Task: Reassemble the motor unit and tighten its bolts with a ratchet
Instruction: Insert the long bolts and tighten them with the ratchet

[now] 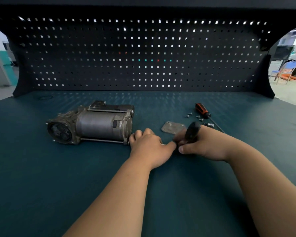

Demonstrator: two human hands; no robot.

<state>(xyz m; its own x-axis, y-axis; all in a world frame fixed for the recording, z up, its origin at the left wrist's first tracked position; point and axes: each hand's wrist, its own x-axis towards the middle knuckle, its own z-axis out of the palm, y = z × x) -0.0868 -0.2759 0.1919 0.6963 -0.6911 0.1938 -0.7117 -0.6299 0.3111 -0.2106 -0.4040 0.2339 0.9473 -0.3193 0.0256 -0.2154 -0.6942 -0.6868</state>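
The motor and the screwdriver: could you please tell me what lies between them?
In the head view, a flat metal plate and a few loose screws lie between the motor and the screwdriver.

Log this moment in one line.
motor on side | right hand holds ratchet | left hand curled at motor end | plate, screws loose

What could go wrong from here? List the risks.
1. The motor unit lies on its side, unclamped; force from the ratchet in the right hand may roll it.
2. The loose screws by the screwdriver sit close to that arm; a swing could scatter them.
3. The cover plate lies just behind the hands and might get knocked.
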